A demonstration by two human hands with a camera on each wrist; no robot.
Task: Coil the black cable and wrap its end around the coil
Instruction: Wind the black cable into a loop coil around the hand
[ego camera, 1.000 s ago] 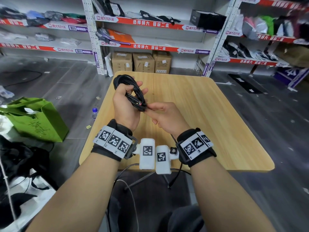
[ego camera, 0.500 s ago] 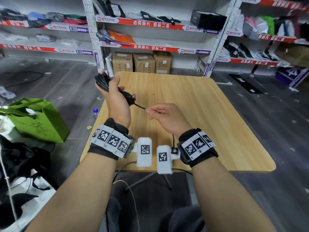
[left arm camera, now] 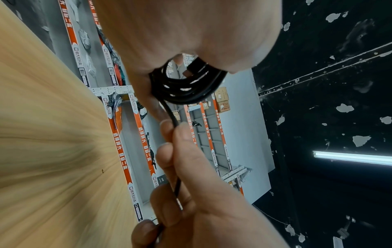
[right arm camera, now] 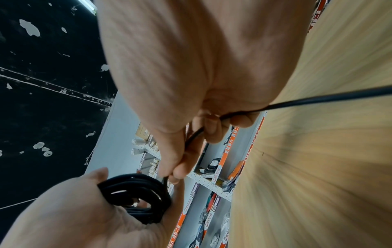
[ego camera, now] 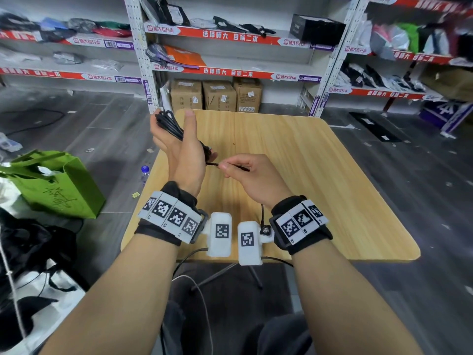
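1. Left hand (ego camera: 179, 149), raised above the wooden table (ego camera: 320, 175), fingers wrapped around the coil (ego camera: 170, 124) of the black cable (left arm camera: 186, 87).
2. Free cable end (ego camera: 213, 164), taut between the hands.
3. Right hand (ego camera: 252, 180), thumb and fingers pinching that end.

Wood worktop (ego camera: 320, 180) in the middle, light brown w/ round corners. Floor (ego camera: 76, 129) is gray planks w/ bits of trash on it. Far side: white metal shelves (ego camera: 230, 60) w/ red strips & white writing, full of bags & clothes. 3 brown boxes (ego camera: 217, 96) sit under the middle shelf. A green bag (ego camera: 58, 185) is on the left, near a small bottle w/ blue cap (ego camera: 144, 171). Black ceiling w/ a long bright light (left arm camera: 352, 157).
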